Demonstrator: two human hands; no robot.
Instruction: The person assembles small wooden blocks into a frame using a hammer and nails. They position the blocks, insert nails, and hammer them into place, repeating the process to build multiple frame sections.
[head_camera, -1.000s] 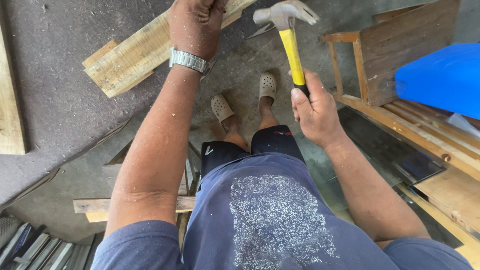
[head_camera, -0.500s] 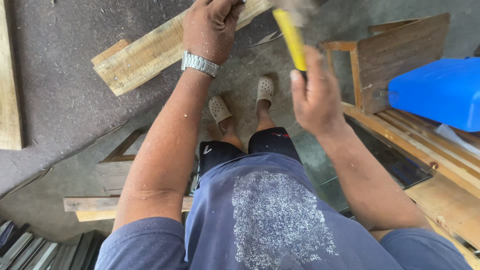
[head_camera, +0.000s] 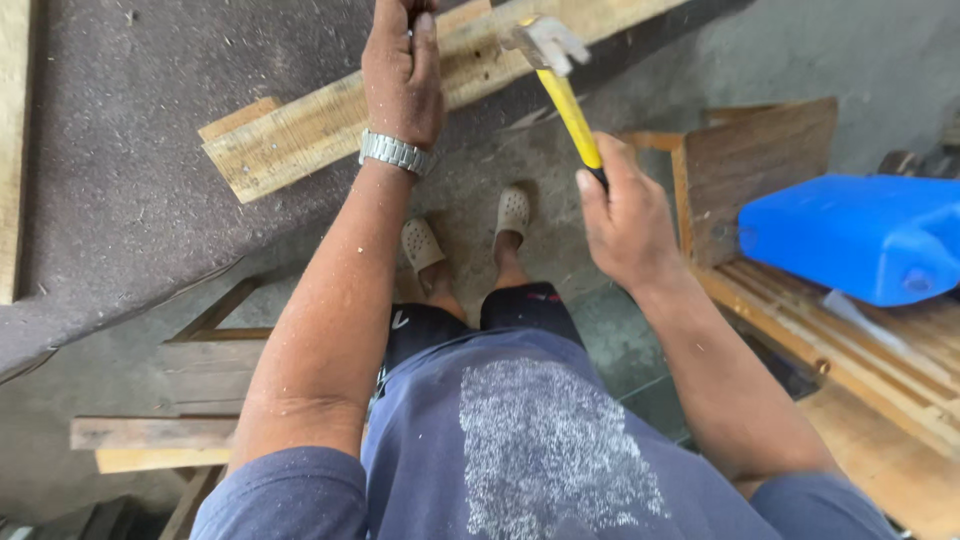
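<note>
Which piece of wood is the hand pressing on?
The long pale plank lying slantwise on the grey bench, under the left hand; the other wood lies untouched.

A person in a blue shirt, dark shorts and pale clogs

The shirt (head_camera: 520, 450) fills the bottom middle of the frame; it is dark blue with short sleeves and a big patch of faded, speckled white print on the front. Under it are black shorts (head_camera: 480, 320) with a small white mark on one leg, near the middle of the frame. The two feet, just above the middle, wear light beige clogs (head_camera: 468, 230) with little holes on top. A shiny silver metal watch band (head_camera: 397, 152) goes around the wrist of the left hand (head_camera: 402, 75), at the upper middle. The right hand (head_camera: 625, 215), right of the middle, wears nothing. Both bare arms have small pale specks of dust.
</note>
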